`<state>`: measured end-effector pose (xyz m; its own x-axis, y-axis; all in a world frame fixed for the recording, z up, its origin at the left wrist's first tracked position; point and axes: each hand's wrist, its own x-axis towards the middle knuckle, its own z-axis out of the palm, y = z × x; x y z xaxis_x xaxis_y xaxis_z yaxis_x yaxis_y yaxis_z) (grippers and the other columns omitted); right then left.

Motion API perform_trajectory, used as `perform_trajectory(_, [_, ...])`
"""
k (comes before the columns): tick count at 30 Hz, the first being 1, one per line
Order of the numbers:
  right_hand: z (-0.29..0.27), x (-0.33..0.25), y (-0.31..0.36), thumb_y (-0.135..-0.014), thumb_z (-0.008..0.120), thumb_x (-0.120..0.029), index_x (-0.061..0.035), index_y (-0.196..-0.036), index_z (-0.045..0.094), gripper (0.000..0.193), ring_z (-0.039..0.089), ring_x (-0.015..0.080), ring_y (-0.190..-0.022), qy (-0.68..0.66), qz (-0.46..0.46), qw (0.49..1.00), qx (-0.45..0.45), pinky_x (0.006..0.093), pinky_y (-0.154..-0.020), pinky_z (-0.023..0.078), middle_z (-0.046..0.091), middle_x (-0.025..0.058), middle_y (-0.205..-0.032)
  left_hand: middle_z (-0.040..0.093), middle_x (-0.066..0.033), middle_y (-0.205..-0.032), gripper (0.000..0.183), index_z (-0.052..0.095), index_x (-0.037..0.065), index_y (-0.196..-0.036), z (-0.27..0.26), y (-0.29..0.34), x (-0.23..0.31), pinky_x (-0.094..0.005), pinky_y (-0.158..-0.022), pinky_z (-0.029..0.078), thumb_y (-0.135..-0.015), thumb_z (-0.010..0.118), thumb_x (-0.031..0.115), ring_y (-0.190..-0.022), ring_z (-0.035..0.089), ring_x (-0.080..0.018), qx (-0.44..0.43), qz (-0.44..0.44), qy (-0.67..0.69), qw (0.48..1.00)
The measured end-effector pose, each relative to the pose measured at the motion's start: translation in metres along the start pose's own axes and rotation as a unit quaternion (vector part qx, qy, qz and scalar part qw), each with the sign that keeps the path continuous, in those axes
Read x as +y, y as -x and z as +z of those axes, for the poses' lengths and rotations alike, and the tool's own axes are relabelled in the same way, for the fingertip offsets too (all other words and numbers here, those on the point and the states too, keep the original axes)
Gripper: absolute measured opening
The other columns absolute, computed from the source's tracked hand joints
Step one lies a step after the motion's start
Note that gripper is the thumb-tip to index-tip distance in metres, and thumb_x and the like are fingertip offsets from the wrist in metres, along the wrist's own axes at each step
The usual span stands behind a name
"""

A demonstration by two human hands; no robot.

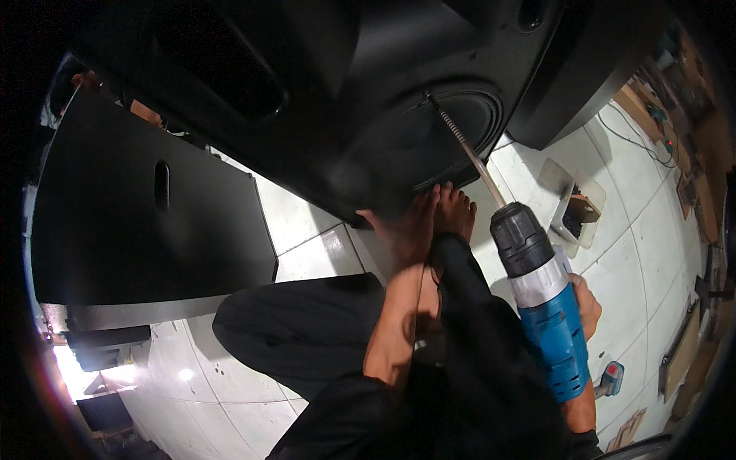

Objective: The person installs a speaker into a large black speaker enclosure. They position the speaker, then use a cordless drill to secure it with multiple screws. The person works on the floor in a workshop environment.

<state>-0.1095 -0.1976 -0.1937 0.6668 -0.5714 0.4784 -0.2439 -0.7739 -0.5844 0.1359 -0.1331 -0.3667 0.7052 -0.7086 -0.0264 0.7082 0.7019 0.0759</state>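
My right hand (586, 307) is wrapped round the handle of a blue and black cordless drill (548, 314), whose body hides part of the fingers. A long driver bit (475, 161) reaches from its chuck up to the rim of a round speaker cone (437, 142). That cone sits in a large black speaker cabinet (322, 146) in front of me. My left hand (408, 230) lies against the cabinet's lower edge with its thumb spread to the left; its other fingers are in shadow. Beside it, my bare foot (456, 211) touches the same edge.
To the left stands another black cabinet (115, 215) with a slot-like opening. A clear plastic box (575, 211) holding small dark pieces sits on the white tiled floor (613, 272) at right. A battery-like tool part (611, 378) lies behind the drill. Wooden boards (682, 345) line the right side.
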Motion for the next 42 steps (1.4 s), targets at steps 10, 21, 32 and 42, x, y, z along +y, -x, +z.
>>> perform_trajectory(10, [-0.002,0.007,-0.005,-0.076,0.075,-0.007,-0.0053,-0.119,0.054,0.049,0.065,0.0227,-0.065,-0.059,-0.037,0.998,-0.005,0.0295,-0.058,0.05,0.065,0.0104,-0.077,0.03,-0.0232,-0.142,0.116,0.024,0.005,-0.146,-0.005,-0.006,0.006,-0.0502,-0.116,0.023,-0.068,0.052,0.087,-0.134,0.029,-0.0394,0.083,-0.019,0.043,0.995])
perform_trajectory(21, [-0.013,-0.009,-0.014,-0.077,0.074,-0.012,-0.0058,-0.116,0.056,0.043,0.065,0.0253,-0.066,0.017,-0.009,0.999,-0.034,0.0334,-0.061,0.051,0.065,0.0111,-0.078,0.024,-0.0235,-0.148,0.118,0.021,0.0,-0.146,-0.014,-0.005,0.006,-0.0509,-0.118,0.017,-0.07,0.05,0.086,-0.14,0.021,-0.0369,0.037,-0.025,0.056,0.997])
perform_trajectory(32, [-0.007,-0.003,-0.009,-0.075,0.076,-0.01,-0.0035,-0.114,0.056,0.044,0.067,0.0268,-0.066,-0.039,-0.02,0.999,-0.013,0.0336,-0.062,0.053,0.067,0.0152,-0.082,0.02,-0.0226,-0.15,0.12,0.017,0.005,-0.149,0.009,-0.008,0.001,-0.05,-0.119,0.017,-0.068,0.051,0.087,-0.141,0.018,-0.0379,0.039,0.007,-0.025,0.999])
perform_trajectory(42, [-0.014,0.006,-0.014,-0.078,0.073,-0.01,-0.0037,-0.117,0.056,0.043,0.07,0.0273,-0.068,-0.015,-0.048,0.999,-0.004,0.034,-0.062,0.056,0.068,0.0174,-0.081,0.026,-0.0169,-0.148,0.099,0.026,0.005,-0.145,0.011,-0.007,0.003,-0.0505,-0.117,0.019,-0.08,0.051,0.076,-0.136,0.027,-0.035,0.031,-0.014,0.049,0.998])
